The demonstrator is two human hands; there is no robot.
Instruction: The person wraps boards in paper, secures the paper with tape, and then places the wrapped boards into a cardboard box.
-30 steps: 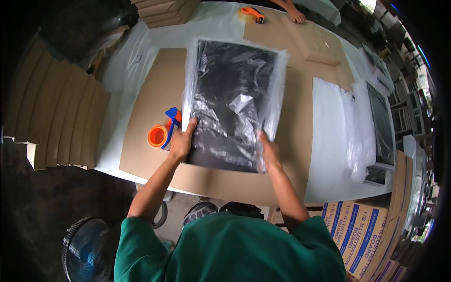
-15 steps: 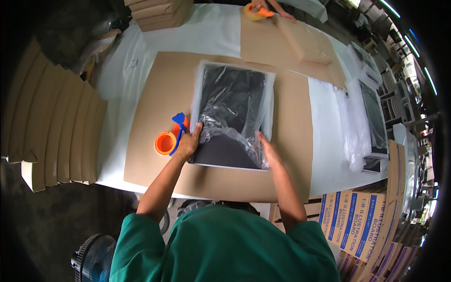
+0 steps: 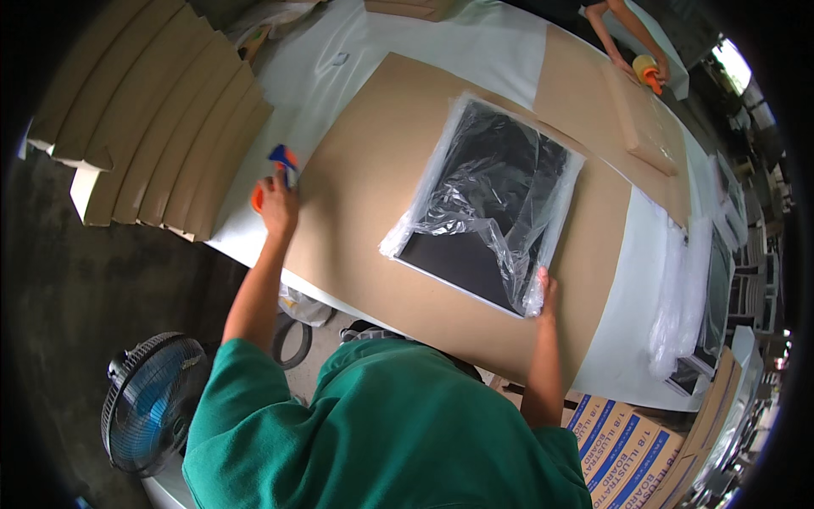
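Observation:
My left hand point(image 3: 280, 206) is closed round an orange and blue tape dispenser point(image 3: 282, 158), held above the white-covered table left of the cardboard. Its lower part is hidden by my fingers. A flat black panel point(image 3: 458, 267), loosely wrapped in clear plastic point(image 3: 462, 222), lies tilted on a large brown cardboard sheet point(image 3: 356, 182). The near part of its black face is uncovered by the plastic. My right hand point(image 3: 547, 297) grips the panel's near right corner, thumb along the plastic and the other fingers mostly hidden.
Folded cardboard point(image 3: 161, 127) stands in a row at the left. Another person's hands point(image 3: 649, 72) hold an orange tape dispenser point(image 3: 651, 78) beside a brown wrapped package point(image 3: 640, 127). Wrapped panels point(image 3: 682, 297) lie at the right edge. A fan point(image 3: 153, 403) stands lower left, boxes point(image 3: 623, 450) lower right.
My left hand has let go of the panel's left side and taken the tape dispenser, moving it left off the cardboard. My right hand stays at the panel's right side. The view has turned.

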